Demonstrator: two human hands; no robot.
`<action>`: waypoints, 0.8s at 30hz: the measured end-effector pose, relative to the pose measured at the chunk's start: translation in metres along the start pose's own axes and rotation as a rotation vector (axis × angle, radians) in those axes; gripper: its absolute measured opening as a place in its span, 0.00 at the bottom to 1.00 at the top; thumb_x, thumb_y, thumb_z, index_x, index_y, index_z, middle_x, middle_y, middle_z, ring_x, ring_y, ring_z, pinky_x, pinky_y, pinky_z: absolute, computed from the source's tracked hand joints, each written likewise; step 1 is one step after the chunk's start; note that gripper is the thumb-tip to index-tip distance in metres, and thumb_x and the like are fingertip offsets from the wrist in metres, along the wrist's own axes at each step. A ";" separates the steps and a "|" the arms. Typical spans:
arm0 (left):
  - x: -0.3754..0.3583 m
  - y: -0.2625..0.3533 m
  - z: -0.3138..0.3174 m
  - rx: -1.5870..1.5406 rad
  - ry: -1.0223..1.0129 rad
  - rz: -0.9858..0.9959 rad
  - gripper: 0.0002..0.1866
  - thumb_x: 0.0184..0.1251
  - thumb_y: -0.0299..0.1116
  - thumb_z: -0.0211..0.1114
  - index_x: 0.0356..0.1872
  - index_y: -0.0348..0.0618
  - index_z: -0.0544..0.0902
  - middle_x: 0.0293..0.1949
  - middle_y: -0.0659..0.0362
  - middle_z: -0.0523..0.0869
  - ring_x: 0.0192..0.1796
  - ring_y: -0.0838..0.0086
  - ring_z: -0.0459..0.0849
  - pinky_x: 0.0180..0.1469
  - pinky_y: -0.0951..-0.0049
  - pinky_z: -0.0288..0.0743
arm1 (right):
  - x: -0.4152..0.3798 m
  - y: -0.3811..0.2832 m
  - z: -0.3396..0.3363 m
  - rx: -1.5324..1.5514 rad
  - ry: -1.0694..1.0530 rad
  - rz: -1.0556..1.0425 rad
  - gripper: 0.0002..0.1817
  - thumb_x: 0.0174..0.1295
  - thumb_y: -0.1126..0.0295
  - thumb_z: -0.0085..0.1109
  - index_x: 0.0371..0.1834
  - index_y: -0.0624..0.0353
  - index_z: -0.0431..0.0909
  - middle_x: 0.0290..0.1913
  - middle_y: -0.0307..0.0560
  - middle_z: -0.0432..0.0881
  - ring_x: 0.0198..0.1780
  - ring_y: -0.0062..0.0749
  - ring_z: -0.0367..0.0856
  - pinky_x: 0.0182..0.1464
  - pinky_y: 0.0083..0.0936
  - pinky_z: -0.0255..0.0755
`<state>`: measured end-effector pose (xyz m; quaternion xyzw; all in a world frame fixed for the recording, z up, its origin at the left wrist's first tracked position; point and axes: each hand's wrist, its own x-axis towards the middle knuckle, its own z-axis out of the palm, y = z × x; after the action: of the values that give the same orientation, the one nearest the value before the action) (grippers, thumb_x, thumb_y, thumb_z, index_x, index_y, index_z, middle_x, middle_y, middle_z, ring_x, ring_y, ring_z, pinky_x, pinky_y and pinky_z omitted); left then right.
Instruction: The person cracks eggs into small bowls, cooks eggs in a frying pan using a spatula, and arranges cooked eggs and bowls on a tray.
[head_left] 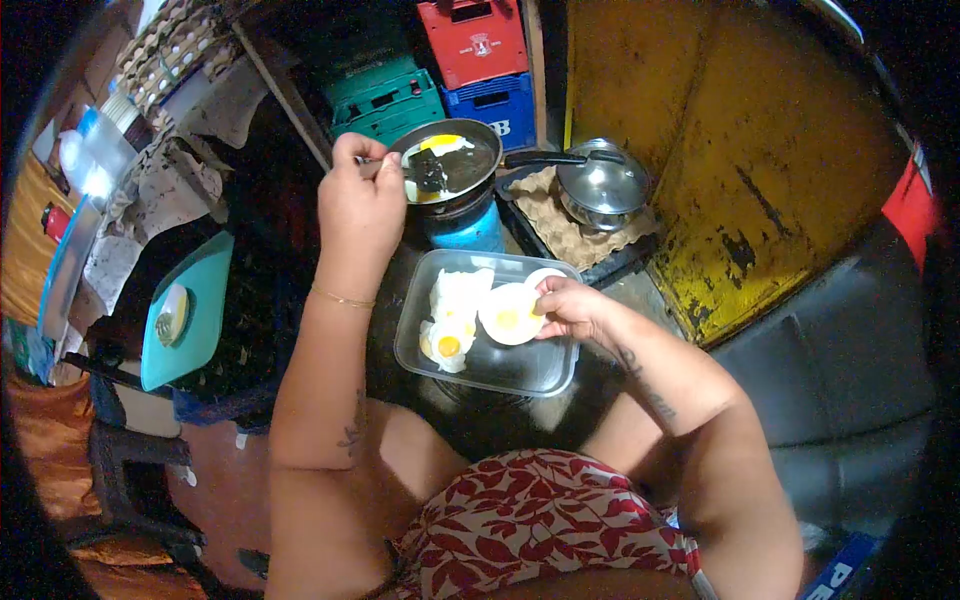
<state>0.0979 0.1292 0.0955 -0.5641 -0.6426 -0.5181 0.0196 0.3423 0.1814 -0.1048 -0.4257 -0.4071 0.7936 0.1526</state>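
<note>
My left hand (pixel 362 195) is closed over the left rim of a dark frying pan (pixel 478 182), apparently gripping a black turner (pixel 428 178) whose flat head lies in the pan. A partly cooked egg (pixel 440 144) with a yellow yolk is in the pan. My right hand (pixel 572 308) pinches the edge of what looks like a small round white dish (pixel 500 300) with pale yellow in its middle. It is held over a clear plastic container (pixel 480 385). Fried eggs (pixel 449 346) lie in the container's left half. Another white edge (pixel 546 276) shows behind the dish.
The pan sits on a burner above a blue cylinder (pixel 468 232). At right, a lidded pot (pixel 603 190) stands on brown paper in a black tray. Crates (pixel 472 42) are stacked behind. A teal tray (pixel 205 300) and egg cartons (pixel 175 50) are at left.
</note>
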 end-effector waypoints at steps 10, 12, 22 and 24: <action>-0.018 -0.007 -0.016 -0.214 0.082 -0.106 0.08 0.68 0.29 0.62 0.40 0.35 0.73 0.29 0.53 0.84 0.28 0.72 0.85 0.33 0.71 0.77 | -0.001 0.001 0.001 -0.009 0.063 -0.009 0.12 0.60 0.78 0.56 0.47 0.60 0.75 0.38 0.49 0.84 0.34 0.33 0.87 0.34 0.34 0.86; -0.022 -0.010 -0.016 -0.287 0.095 -0.153 0.08 0.69 0.28 0.61 0.41 0.35 0.73 0.30 0.54 0.84 0.28 0.75 0.84 0.32 0.73 0.77 | -0.001 0.002 -0.001 0.004 0.035 -0.009 0.12 0.60 0.78 0.56 0.47 0.60 0.75 0.38 0.48 0.84 0.34 0.33 0.87 0.34 0.33 0.86; -0.037 -0.041 -0.025 -0.444 0.231 -0.137 0.08 0.70 0.28 0.62 0.45 0.41 0.73 0.33 0.57 0.83 0.29 0.76 0.83 0.30 0.77 0.79 | -0.010 -0.010 0.002 0.106 0.018 -0.039 0.12 0.60 0.78 0.56 0.47 0.62 0.76 0.37 0.47 0.85 0.35 0.35 0.88 0.34 0.32 0.87; -0.038 -0.045 -0.028 -0.477 0.273 -0.188 0.09 0.70 0.28 0.63 0.45 0.41 0.73 0.34 0.57 0.83 0.29 0.76 0.84 0.30 0.77 0.80 | -0.007 -0.013 -0.001 0.126 0.022 -0.049 0.12 0.60 0.78 0.56 0.48 0.63 0.76 0.38 0.48 0.85 0.36 0.36 0.88 0.35 0.32 0.87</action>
<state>0.0627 0.0908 0.0563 -0.4158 -0.5436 -0.7251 -0.0755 0.3455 0.1860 -0.0909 -0.4138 -0.3647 0.8091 0.2029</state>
